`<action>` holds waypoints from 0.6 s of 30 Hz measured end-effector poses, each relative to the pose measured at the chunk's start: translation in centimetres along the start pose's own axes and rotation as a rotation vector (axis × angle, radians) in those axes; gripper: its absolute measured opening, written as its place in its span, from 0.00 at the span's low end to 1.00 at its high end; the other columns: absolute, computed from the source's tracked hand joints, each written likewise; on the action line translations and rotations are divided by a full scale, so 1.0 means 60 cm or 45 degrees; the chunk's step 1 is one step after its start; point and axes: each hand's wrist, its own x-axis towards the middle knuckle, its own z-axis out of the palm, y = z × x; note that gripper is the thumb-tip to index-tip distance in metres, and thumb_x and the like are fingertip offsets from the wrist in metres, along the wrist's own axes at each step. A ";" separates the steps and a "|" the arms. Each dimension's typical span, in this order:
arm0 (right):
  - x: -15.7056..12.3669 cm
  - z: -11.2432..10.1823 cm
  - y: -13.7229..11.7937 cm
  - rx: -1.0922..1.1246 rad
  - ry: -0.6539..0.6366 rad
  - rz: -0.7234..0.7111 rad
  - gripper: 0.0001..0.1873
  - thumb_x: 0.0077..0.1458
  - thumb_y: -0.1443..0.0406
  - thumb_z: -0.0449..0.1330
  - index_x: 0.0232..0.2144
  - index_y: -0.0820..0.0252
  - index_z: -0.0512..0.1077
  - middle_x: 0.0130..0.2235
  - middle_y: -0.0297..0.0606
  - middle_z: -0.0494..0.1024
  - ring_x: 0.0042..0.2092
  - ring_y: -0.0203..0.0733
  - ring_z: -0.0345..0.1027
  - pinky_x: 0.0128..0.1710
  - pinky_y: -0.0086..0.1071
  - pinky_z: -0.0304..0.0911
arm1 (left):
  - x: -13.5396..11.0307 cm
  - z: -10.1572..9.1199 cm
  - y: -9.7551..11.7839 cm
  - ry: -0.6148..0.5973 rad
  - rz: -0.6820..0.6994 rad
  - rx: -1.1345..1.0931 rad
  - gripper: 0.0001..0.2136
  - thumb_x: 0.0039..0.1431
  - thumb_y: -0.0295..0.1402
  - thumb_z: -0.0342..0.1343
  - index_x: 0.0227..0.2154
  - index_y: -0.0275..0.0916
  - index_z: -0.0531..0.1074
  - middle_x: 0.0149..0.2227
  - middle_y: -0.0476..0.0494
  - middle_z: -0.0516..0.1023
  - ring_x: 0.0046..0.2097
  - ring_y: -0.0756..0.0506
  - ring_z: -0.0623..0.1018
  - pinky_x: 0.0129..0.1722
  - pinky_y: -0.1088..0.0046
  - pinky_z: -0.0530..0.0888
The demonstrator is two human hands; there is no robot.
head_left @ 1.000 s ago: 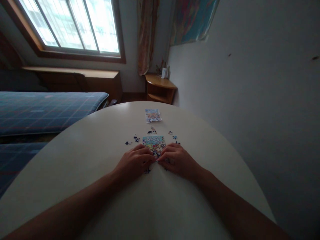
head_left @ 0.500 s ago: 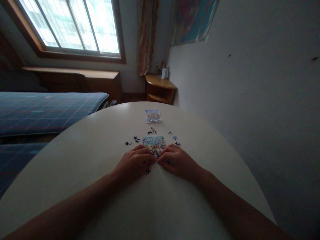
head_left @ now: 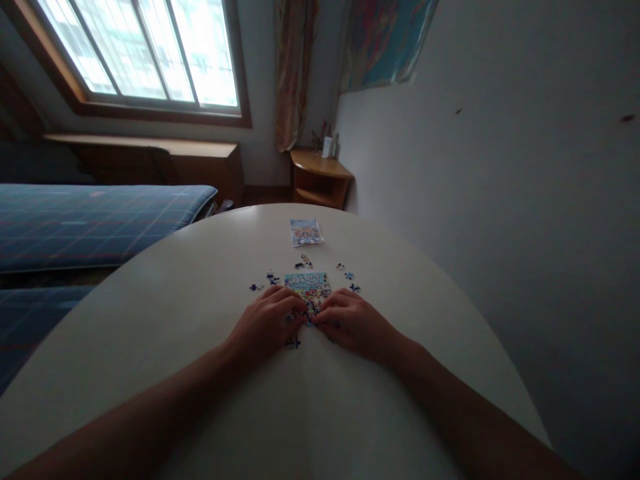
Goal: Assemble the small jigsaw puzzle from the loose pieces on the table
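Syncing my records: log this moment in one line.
left hand, right hand: at puzzle | loose pieces: around puzzle | printed sheet: beyond pieces

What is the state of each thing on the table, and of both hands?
Puzzle: far part joined, near part partly hidden
Loose pieces: scattered around the puzzle
Printed sheet: printed side up, unheld
Left hand: curled, at the puzzle
Right hand: curled, at the puzzle

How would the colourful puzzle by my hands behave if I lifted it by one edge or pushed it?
Lifted, the puzzle would probably bend or split, since the knobbed loose pieces around it suggest interlocking joints. It looks thin, so likely light. Pushed, it would probably slide rather than tip, lying flat on the smooth-looking table.
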 end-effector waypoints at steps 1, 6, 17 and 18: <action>0.000 0.000 0.000 0.003 0.003 -0.003 0.06 0.59 0.66 0.61 0.37 0.55 0.78 0.37 0.37 0.78 0.41 0.40 0.67 0.46 0.36 0.64 | 0.000 0.000 0.000 -0.003 -0.005 0.001 0.05 0.58 0.29 0.61 0.37 0.41 0.74 0.41 0.46 0.78 0.46 0.42 0.73 0.47 0.63 0.74; -0.001 -0.001 -0.001 -0.017 0.002 -0.018 0.06 0.60 0.66 0.60 0.37 0.55 0.78 0.37 0.37 0.77 0.42 0.40 0.67 0.47 0.35 0.63 | 0.000 0.000 -0.001 -0.013 -0.007 0.006 0.07 0.58 0.30 0.61 0.40 0.41 0.73 0.44 0.45 0.78 0.49 0.42 0.73 0.49 0.62 0.73; 0.004 -0.008 -0.017 -0.179 -0.051 -0.094 0.06 0.62 0.66 0.57 0.37 0.56 0.75 0.40 0.38 0.78 0.45 0.41 0.68 0.49 0.37 0.63 | 0.001 0.001 -0.001 -0.036 -0.029 0.010 0.07 0.59 0.31 0.59 0.40 0.42 0.73 0.45 0.45 0.77 0.49 0.42 0.73 0.51 0.60 0.72; 0.004 -0.008 -0.017 -0.193 -0.058 -0.104 0.06 0.62 0.66 0.57 0.37 0.56 0.75 0.40 0.38 0.79 0.46 0.41 0.69 0.49 0.38 0.63 | 0.000 0.001 -0.001 -0.039 -0.027 0.009 0.07 0.59 0.31 0.59 0.40 0.42 0.73 0.45 0.45 0.77 0.49 0.42 0.73 0.51 0.60 0.72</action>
